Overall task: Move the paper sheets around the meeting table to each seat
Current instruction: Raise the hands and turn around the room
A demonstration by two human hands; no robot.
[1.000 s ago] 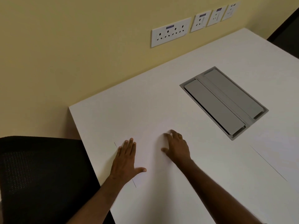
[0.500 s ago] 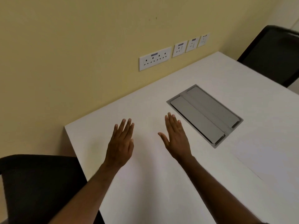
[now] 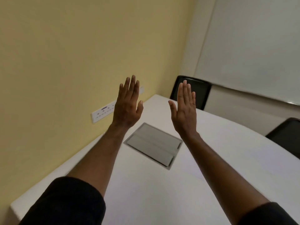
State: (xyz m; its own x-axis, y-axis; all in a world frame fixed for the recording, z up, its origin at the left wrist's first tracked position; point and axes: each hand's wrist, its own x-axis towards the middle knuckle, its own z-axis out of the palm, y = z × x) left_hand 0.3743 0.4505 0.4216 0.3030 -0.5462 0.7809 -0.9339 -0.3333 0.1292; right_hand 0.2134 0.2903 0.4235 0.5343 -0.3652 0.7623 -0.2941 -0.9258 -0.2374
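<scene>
Both hands are hovering in the air, holding nothing. The left hand (image 3: pixel 128 106) is showing its back, fingers (image 3: pixel 129 86) straight and only slightly apart, thumb out to the side. The right hand (image 3: pixel 185 109) is turning its palm inward, fingers (image 3: pixel 186 90) straight and close together, thumb apart. Neither hand is touching the surface (image 3: pixel 211 159), which is lying well below the fingertips.

No sheet can be told apart on the white top here; white paper on it would be hard to see, so where the paper is cannot be told from this view.

Below and between the wrists, the grey hatch (image 3: pixel 152 146) set into the surface is sitting closed, both flaps flat, so what it is holding is hidden. Beyond the right fingertips a chair (image 3: pixel 201 95) is standing at the far end; another chair (image 3: pixel 285 135) is off to the right of that hand. The sockets (image 3: pixel 102 112) are showing on the wall left of the left hand.

Judging the step as moving on to another seat, it is worth looking down to find a sheet's edge first, then pressing with flat fingers and sliding the sheet rather than pinching, so it is not creasing.
</scene>
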